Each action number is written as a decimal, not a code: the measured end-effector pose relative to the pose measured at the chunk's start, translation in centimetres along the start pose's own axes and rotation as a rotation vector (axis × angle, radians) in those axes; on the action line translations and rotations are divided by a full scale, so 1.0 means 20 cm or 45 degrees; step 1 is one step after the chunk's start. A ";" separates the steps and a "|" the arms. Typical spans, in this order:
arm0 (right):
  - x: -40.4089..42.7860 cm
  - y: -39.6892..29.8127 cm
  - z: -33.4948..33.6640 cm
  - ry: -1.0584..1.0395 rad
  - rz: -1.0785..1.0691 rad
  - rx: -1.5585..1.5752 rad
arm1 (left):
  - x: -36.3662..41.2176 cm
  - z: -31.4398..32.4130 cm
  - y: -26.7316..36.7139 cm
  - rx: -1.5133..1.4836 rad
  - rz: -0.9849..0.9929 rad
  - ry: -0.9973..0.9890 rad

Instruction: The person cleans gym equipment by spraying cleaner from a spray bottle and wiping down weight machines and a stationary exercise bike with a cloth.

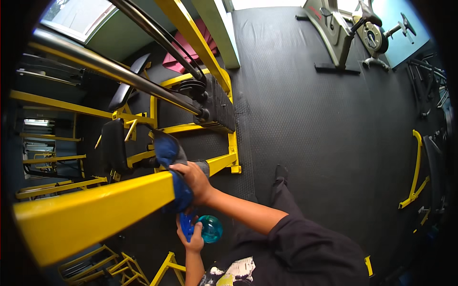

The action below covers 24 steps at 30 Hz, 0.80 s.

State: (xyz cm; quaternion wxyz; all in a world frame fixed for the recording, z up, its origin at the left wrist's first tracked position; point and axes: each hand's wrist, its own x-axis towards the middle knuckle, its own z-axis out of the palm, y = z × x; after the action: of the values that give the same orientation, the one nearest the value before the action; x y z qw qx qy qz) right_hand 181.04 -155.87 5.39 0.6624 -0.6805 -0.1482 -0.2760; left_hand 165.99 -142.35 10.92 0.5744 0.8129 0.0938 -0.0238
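My right hand (195, 181) grips a blue and grey cloth (182, 189) that wraps around a yellow steel upright (100, 207) of a weight machine. Part of the cloth hangs loose beyond my fingers and looks blurred. Lower down, my left hand (193, 236) holds a spray bottle (211, 228) with a blue trigger head and a clear teal body. The bottle is close beneath the cloth, and my fingers are around its head.
A black weight stack (218, 103) on chrome guide rods (118, 73) stands inside the yellow frame. Black padded seats (115, 144) are at left. Exercise bikes (374, 35) stand at the far right on black rubber flooring (304, 107). A pink mat (195, 43) lies by the wall.
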 end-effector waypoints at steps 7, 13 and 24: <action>-0.75 1.02 -0.10 -0.157 0.512 -0.059 | 0.03 0.17 -0.23 0.227 -0.230 -0.222; -1.00 1.54 -0.21 -0.572 1.051 -0.403 | 0.10 0.32 -0.45 0.178 -0.202 -0.259; -0.38 0.53 -0.34 -0.391 0.641 0.532 | 0.23 0.50 -0.03 0.104 0.281 -0.442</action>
State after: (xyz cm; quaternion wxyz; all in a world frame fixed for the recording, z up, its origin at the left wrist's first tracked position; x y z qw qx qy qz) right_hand 179.73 -162.08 -7.82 0.8045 -0.5790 -0.1271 0.0374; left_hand 171.15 -150.94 6.25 0.5476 0.8245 -0.0972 -0.1041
